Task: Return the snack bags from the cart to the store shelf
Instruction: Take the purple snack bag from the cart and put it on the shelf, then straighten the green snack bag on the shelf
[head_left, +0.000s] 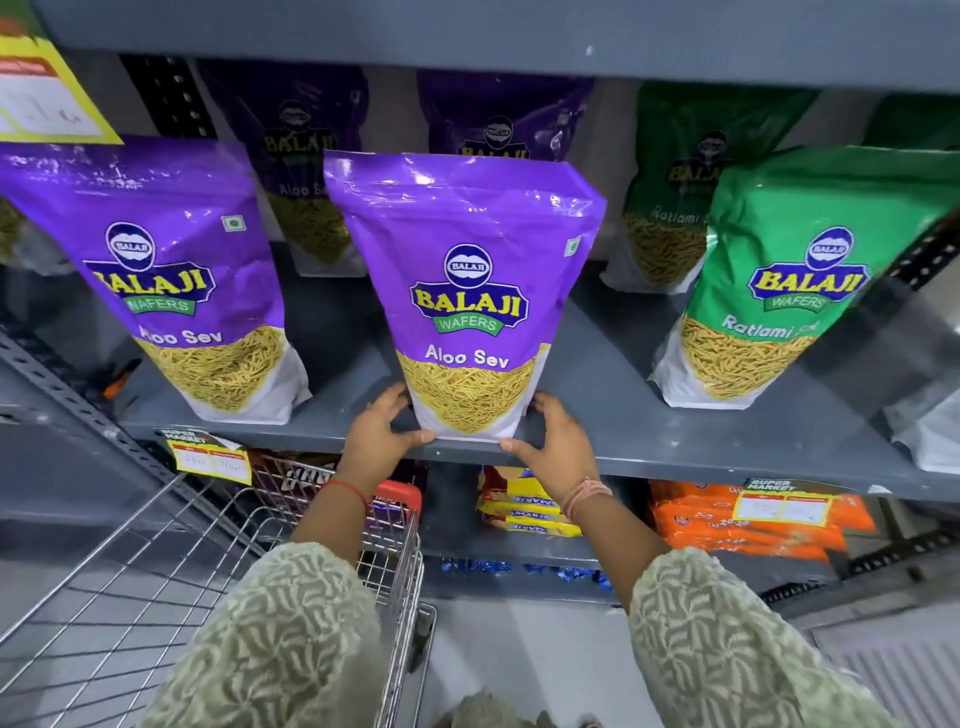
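A purple Aloo Sev bag (467, 291) stands upright at the front edge of the grey shelf (649, 441). My left hand (382, 434) grips its lower left corner and my right hand (553, 441) grips its lower right corner. Another purple Aloo Sev bag (171, 275) stands to the left on the same shelf. A green Ratlami Sev bag (795, 280) stands to the right. More purple and green bags stand behind them in shadow. The wire cart (156, 571) is at the lower left, under my left arm; no bags show in its basket.
An upper grey shelf (467, 31) overhangs the bags. A yellow price sign (47, 93) hangs at the top left. Below are yellow biscuit packs (519, 506) and orange packs (748, 525). A slotted upright (67, 395) runs along the left.
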